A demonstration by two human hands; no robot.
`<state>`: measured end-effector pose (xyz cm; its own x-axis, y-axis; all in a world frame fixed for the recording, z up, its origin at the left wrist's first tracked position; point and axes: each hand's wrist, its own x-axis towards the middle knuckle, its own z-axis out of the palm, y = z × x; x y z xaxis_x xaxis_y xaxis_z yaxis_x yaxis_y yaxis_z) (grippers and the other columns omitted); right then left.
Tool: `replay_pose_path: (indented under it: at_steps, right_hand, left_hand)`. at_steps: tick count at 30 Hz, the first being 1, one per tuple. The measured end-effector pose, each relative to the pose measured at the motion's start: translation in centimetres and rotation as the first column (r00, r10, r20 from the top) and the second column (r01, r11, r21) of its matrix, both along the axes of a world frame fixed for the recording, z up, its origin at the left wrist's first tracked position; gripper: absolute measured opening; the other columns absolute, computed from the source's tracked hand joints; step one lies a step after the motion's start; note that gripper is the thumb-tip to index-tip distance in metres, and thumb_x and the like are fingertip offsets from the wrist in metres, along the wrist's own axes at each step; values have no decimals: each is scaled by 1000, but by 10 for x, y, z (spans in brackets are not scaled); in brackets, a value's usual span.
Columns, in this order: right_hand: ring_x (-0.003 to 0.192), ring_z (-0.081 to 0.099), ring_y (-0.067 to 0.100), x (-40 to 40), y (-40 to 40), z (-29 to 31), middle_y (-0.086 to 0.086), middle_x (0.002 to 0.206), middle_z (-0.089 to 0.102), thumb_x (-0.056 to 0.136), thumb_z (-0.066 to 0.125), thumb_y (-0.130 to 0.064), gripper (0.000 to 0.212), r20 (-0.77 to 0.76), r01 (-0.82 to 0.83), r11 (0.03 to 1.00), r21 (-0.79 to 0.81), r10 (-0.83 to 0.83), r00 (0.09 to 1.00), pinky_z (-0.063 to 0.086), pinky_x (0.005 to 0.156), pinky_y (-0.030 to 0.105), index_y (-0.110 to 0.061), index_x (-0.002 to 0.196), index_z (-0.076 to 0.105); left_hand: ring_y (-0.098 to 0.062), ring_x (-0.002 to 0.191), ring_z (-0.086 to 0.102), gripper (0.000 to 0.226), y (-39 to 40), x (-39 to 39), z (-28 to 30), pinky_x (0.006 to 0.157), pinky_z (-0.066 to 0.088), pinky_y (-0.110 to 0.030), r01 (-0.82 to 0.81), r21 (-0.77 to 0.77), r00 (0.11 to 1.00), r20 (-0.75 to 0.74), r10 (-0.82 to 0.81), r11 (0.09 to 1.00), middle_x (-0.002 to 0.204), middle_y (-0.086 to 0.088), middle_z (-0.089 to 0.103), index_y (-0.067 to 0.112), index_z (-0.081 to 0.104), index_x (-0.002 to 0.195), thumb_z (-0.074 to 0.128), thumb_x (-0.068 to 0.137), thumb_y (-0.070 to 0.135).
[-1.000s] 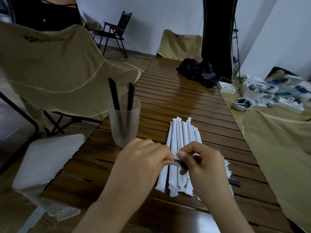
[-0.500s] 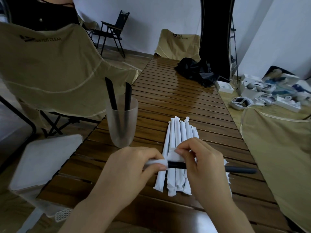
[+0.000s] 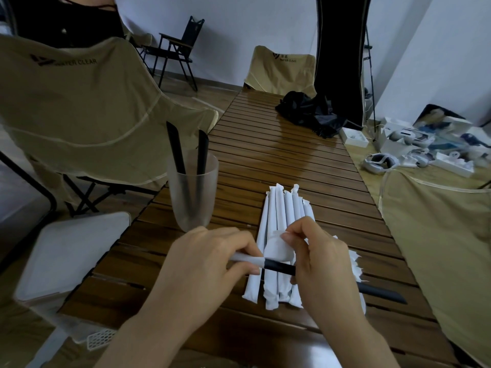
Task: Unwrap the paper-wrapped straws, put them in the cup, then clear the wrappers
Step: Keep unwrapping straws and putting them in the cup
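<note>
We are noting the frosted cup (image 3: 191,192) standing upright on the slatted table (image 3: 279,160), holding two black straws (image 3: 176,150) that lean against its rim. Just right of it we are counting roughly six wrapped straws (image 3: 281,235) lying side by side; exact count unclear. Our left hand (image 3: 204,266) is pinching the paper wrapper (image 3: 247,258), and our right hand (image 3: 321,264) is gripping one black straw (image 3: 279,266), half bared, held above the pile. Torn wrappers (image 3: 354,264) are lying beside our right hand.
</note>
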<state>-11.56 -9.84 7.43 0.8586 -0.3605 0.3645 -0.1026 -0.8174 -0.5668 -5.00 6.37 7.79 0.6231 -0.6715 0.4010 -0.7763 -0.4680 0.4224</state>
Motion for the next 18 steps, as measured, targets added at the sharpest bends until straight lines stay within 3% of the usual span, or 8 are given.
replay_pose_path:
  at_steps: [2,5,7,10,12,15,18]
  right_hand:
    - [55,47,7,-1,0,1,-16,61,42,96,51,-20,11,-43,-13,999,-35,11,999,38,50,21,-25,87,48]
    - [51,35,1,-2,2,2,-18,57,35,94,55,-18,11,-32,-26,993,-115,23,999,23,50,16,-24,87,49]
    - [51,33,0,-2,2,1,-17,59,38,93,58,-18,10,-9,-22,989,-147,21,1000,23,50,15,-22,86,51]
    - [53,39,3,0,1,-2,-10,66,49,92,58,-16,11,2,-2,991,-136,2,1000,25,51,14,-22,86,51]
    - [55,44,4,1,0,-2,-11,66,50,93,55,-15,13,19,21,996,-84,-19,1000,29,50,15,-23,86,49]
    - [55,51,12,1,-5,-3,-9,65,51,95,52,-12,14,44,99,995,-8,-99,994,44,48,28,-22,85,50]
    - [56,51,12,-1,-21,-5,-3,67,56,94,52,-9,16,58,191,981,-21,-189,980,37,46,26,-21,84,52]
  left_hand:
    - [4,66,55,11,1,-2,3,57,26,-4,3,17,1000,-22,-2,1000,76,24,61,39,64,85,60,84,50]
    - [4,84,57,32,5,-6,-1,70,38,-6,36,-8,993,-115,-36,999,89,21,62,40,59,101,36,89,59]
    - [4,86,58,41,4,-7,-2,71,37,-3,52,49,991,-124,-46,997,94,20,64,38,60,106,26,92,56]
    - [3,87,54,29,2,-5,-1,70,32,-2,46,74,988,-147,-35,996,92,19,61,37,60,105,32,99,45]
    - [1,87,52,27,2,-4,0,73,32,-8,27,52,990,-142,-19,998,88,20,57,38,60,102,36,97,48]
    - [5,89,50,29,3,-4,-1,74,29,-7,35,38,992,-125,-30,999,88,25,55,40,62,105,41,91,53]
    - [8,85,54,40,6,-1,-3,73,31,-7,20,34,993,-121,-15,999,81,26,59,41,65,99,35,84,63]
